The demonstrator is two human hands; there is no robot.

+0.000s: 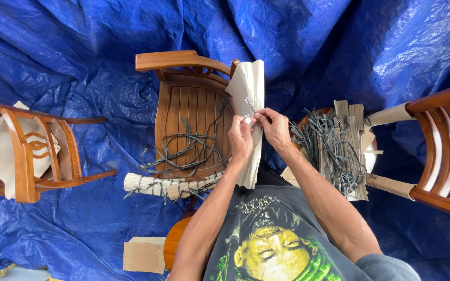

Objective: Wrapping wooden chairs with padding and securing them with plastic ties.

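Forearms near; left hand point(240, 136) and right hand point(274, 125) pinch grey tie point(249, 106) closed around paper wrap point(249, 88) on chair point(191, 112) right arm. Step: tying wrap. Next: firm twist, wrap held taut. Spare ties point(329, 148) right.

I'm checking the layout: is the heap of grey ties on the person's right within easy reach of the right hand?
Probably yes. The right hand is beside the grey ties, nothing between them, but it is busy pinching the folded paper strip.

It looked like a furniture workshop's packing area. Around the central wooden chair point(194, 109) lay a blue tarpaulin point(339, 41), with more chairs point(27, 151) left and right.
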